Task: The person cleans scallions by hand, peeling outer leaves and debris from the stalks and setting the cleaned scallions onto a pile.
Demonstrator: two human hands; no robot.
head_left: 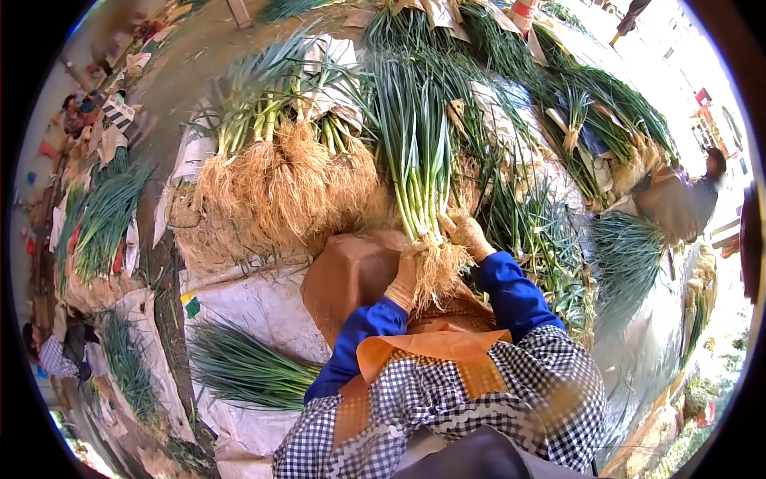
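A bunch of green onions lies in front of me, long leaves pointing away and pale roots towards my body. My left hand, in a tan glove, is closed around the left side of its root end. On the other side my right hand, gloved too, grips the stems just above the roots with bent fingers. Some fingertips are hidden behind stems and roots. A brown apron or sheet covers my lap beneath the bunch.
At the left, a heap of green onions with thick tan roots sits on sacking. Trimmed green onions lie on a white sheet. Loose leaves litter the right side. Other people sit among more piles at both edges.
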